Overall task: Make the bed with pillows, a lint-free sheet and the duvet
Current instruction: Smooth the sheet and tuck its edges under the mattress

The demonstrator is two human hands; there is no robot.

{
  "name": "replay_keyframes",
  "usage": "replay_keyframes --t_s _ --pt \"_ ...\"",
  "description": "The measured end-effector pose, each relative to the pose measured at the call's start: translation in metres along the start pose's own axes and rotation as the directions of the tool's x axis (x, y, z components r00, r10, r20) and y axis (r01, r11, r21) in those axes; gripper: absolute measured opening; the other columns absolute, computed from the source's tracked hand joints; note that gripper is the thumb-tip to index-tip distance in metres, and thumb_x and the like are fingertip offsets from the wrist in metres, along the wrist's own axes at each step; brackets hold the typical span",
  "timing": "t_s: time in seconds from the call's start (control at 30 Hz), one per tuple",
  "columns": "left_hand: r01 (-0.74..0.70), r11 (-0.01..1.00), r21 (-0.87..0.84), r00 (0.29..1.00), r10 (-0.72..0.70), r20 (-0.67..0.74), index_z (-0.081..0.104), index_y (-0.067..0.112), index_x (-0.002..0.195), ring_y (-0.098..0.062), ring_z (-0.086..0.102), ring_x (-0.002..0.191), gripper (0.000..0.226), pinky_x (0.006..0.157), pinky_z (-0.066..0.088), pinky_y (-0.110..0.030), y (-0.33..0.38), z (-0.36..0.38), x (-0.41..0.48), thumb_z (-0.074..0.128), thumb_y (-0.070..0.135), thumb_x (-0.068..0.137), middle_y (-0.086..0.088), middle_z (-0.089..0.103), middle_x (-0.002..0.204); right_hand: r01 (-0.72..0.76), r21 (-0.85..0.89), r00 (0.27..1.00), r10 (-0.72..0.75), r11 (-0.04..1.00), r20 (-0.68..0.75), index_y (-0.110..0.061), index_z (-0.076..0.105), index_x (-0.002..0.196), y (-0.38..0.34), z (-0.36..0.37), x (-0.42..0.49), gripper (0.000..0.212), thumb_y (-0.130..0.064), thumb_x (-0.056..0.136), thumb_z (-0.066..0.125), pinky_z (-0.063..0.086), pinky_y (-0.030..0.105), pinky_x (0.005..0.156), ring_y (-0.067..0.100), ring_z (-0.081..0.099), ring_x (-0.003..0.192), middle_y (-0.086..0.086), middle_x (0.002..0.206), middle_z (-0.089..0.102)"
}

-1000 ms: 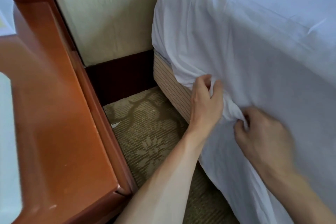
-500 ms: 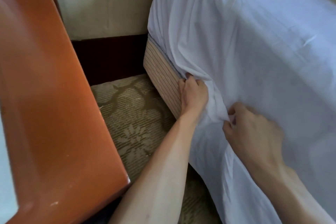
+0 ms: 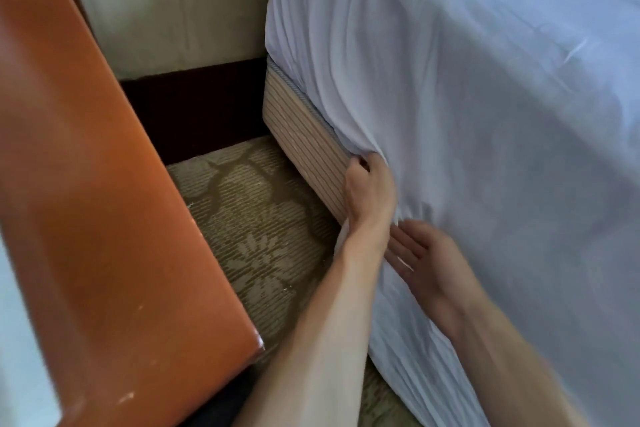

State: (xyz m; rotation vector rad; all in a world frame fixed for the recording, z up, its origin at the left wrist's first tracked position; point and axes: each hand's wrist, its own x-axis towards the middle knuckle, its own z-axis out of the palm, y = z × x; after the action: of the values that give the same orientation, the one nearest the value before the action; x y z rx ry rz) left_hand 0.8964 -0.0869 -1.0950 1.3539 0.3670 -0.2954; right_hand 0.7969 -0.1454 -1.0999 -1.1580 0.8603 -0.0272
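A narrow gap of patterned carpet [image 3: 249,218] runs between a reddish wooden bedside unit [image 3: 104,218] and the near side of the bed, with a pale padded wall panel [image 3: 173,10] behind. The white sheet [image 3: 450,114] covers the top of the bed and hangs over its head corner and down the near side. It leaves the striped bed base [image 3: 304,135] bare along part of that edge.

The left hand [image 3: 369,191] is at the line where the sheet meets the base, a little down from the head corner. Its fingers curl in on a fold of the cloth. The right hand [image 3: 426,260] lies just beside the left wrist, fingers straight and flat against the hanging sheet.

This looks like the tuck along the near edge. To do it well, the flat hand should probably draw the hanging cloth down and taut. The other hand can then push its fold deep between mattress and base, palm down. Slack creases fan out towards the head corner, so working towards that corner should take them up. Pulling too hard risks dragging the sheet off the far side, which is out of view.
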Motion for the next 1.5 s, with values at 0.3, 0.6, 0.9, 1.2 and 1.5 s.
replay_keyframes --t_s 0.3,0.6,0.9,1.2,1.5 --pt "0.429 0.732 -0.529 0.885 -0.222 0.409 0.068 0.016 0.109 -0.024 0.068 0.101 0.044 0.089 0.057 -0.035 0.015 -0.005 0.004 0.055 0.057 0.097 -0.009 0.072 0.108 0.003 0.814 0.999 0.039 0.58 -0.031 0.01 0.038 0.147 0.009 0.007 -0.024 0.067 -0.03 0.097 0.059 0.035 0.048 0.12 0.04 0.048 0.137 0.031 0.142 0.05" --pt "0.47 0.646 -0.601 0.859 -0.181 0.478 0.061 0.012 0.138 -0.038 0.062 0.123 0.076 0.11 0.046 -0.051 0.0 0.001 0.025 0.059 0.067 0.086 -0.018 0.067 0.13 -0.01 0.939 0.994 -0.103 0.345 0.048 0.017 0.038 0.141 0.003 -0.017 -0.015 0.07 -0.025 0.09 0.059 0.027 0.054 0.122 0.048 0.043 0.139 0.039 0.139 0.05" --pt "0.221 0.9 -0.374 0.975 -0.208 0.077 0.067 0.012 0.102 -0.024 0.07 0.09 0.018 0.08 0.061 -0.037 0.002 0.009 0.003 0.061 0.026 0.093 -0.009 0.072 0.1 -0.051 0.847 0.998 0.004 0.529 0.058 0.017 0.052 0.132 0.009 -0.034 0.002 0.044 -0.003 0.095 0.042 0.042 0.052 0.112 0.045 0.058 0.125 0.036 0.122 0.064" --pt "0.178 0.928 -0.326 0.98 -0.138 0.142 0.065 0.02 0.088 -0.002 0.062 0.065 0.018 0.05 0.045 -0.011 0.017 0.013 -0.037 0.055 0.029 0.099 0.009 0.065 0.082 -0.074 0.838 0.997 0.037 0.54 0.064 0.016 0.052 0.131 0.009 -0.036 0.002 0.042 -0.006 0.098 0.04 0.046 0.053 0.107 0.045 0.059 0.123 0.036 0.121 0.065" --pt "0.3 0.89 -0.344 0.945 -0.229 0.233 0.048 0.014 0.149 -0.02 0.057 0.125 0.069 0.116 0.04 -0.036 0.019 -0.003 -0.01 0.061 0.052 0.092 -0.005 0.059 0.138 -0.091 0.877 0.994 0.089 0.472 0.056 0.015 0.045 0.14 0.002 -0.032 -0.002 0.047 -0.012 0.102 0.042 0.035 0.052 0.118 0.043 0.05 0.135 0.034 0.135 0.057"
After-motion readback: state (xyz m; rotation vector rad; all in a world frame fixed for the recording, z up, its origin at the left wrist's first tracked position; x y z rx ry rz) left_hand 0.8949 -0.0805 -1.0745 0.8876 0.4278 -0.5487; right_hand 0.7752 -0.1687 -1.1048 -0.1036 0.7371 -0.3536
